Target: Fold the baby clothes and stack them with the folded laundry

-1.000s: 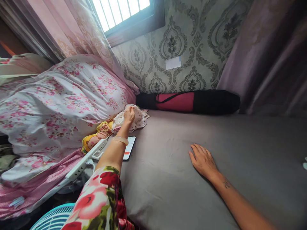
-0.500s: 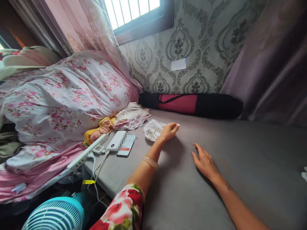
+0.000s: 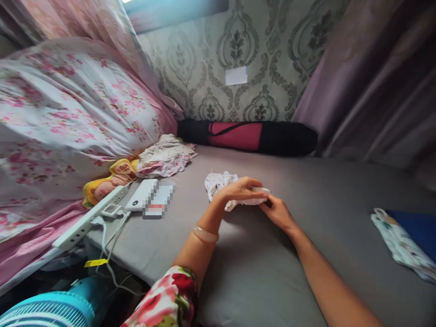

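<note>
A white printed cloth [image 3: 217, 181] with small dark marks lies crumpled on the grey bed sheet [image 3: 259, 272]. It looks like a small garment, but its kind is not clear. My left hand [image 3: 241, 188], a pale bangle on its wrist, is closed on the cloth's near side. At the cloth's right end, my right hand [image 3: 278, 212] pinches the edge with thumb and fingers. The two hands almost meet there, and part of the cloth is hidden beneath the left one.
Crumpled clothes [image 3: 166, 155] and a yellow plush toy [image 3: 108, 181] lie left. Near them are a power strip [image 3: 88, 219], a white device [image 3: 141, 195] and a phone [image 3: 159, 200]. A black-and-pink bag [image 3: 235, 135] lies along the wall; folded clothes [image 3: 398, 240] are right. A fan [image 3: 51, 309] stands lower left.
My right hand has moved to the cloth and taken its right edge. The cloth is drawn out further right under my left hand. The view has shifted right and down, bringing folded clothes into sight.
</note>
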`<state>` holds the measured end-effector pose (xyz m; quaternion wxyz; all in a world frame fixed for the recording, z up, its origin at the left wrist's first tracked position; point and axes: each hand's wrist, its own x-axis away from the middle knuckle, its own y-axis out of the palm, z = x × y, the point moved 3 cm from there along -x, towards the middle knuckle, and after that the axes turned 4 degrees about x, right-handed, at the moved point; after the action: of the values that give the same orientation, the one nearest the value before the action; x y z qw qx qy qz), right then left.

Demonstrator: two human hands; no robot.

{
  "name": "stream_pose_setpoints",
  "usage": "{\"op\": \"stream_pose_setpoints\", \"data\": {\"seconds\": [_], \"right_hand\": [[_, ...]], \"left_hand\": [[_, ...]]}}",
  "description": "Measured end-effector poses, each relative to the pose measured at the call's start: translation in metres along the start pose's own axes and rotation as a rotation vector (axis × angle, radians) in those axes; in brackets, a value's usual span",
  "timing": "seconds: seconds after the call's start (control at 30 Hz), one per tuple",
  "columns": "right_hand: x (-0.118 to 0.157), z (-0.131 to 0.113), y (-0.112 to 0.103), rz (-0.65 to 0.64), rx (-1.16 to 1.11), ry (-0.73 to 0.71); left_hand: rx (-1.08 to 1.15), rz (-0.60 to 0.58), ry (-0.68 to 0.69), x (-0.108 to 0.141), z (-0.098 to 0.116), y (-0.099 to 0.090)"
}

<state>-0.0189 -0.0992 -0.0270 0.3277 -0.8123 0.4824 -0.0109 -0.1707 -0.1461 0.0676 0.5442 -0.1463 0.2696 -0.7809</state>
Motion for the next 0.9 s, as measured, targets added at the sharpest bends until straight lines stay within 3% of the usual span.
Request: {"op": "stream_pose_setpoints", "data": {"seconds": [0.17,0.3,0.43,0.63,0.7,0.77,0.83,0.9], "right_hand": [[-0.003,-0.005,-0.022,0.003,-0.244,0.099],[-0.006,-0.001,-0.035,0.078,-0.281,0.097],[-0.006,0.000,-0.018,0.015,-0.239,0.051],[-0.007,-0.012,0.009,-0.140,-0.103,-0.077],[-0.008,-0.011,0.005,-0.143,-0.041,-0.075],[-0.011,-0.013,-0.009,-0.081,0.026,-0.055],[-0.012,-0.021,-0.032,0.069,0.103,-0.020],[-0.011,-0.039,-0.058,0.241,0.178,0.005]], "left_hand": [[0.070,0.065,-0.076,0.017,-0.020,-0.021],[0.056,0.061,-0.061,0.023,-0.022,-0.031],[0.056,0.076,-0.040,0.025,-0.012,-0.033],[0.092,-0.003,0.017,0.029,0.010,-0.029],[0.033,0.079,0.052,0.030,0.008,-0.033],[-0.048,0.260,0.065,0.029,0.001,-0.040],[-0.106,0.458,0.062,0.029,-0.010,-0.047],[-0.111,0.584,0.056,0.028,-0.018,-0.051]]}}
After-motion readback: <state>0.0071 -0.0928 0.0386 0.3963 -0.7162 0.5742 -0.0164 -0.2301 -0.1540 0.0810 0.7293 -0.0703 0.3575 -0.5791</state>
